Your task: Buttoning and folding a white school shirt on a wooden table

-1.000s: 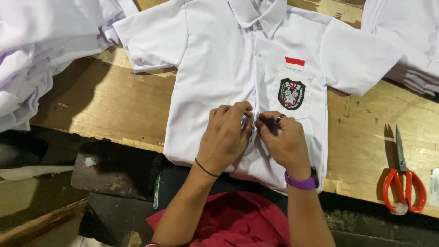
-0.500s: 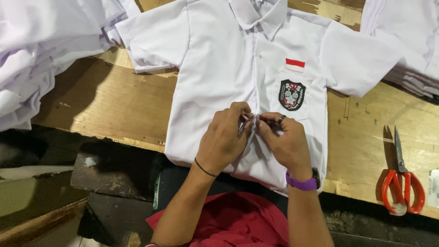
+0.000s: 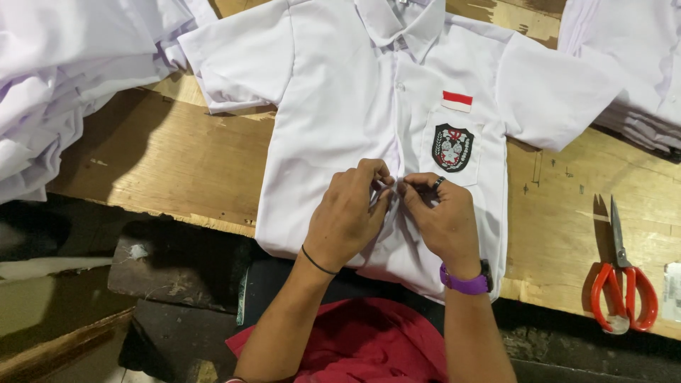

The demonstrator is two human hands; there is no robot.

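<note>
Hands together at shirt front: your left hand [image 3: 347, 216] and right hand [image 3: 441, 216] both pinch white shirt [image 3: 333, 106] placket on wooden table [image 3: 170, 170]; red-handled scissors [image 3: 624, 284] lie well right.

Table: bare wooden worktop [image 3: 163, 163], scuffed; near edge rough
Left: stacked white garments [image 3: 50, 92]
Far right: another white pile [image 3: 631, 64]
Right: red-handled scissors [image 3: 624, 284]
Floor: dark, cluttered; near left
Light: overhead, hard shadows

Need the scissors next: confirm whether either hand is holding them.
No: the red-handled scissors lie alone on the wooden table, while both hands pinch the white shirt.
</note>
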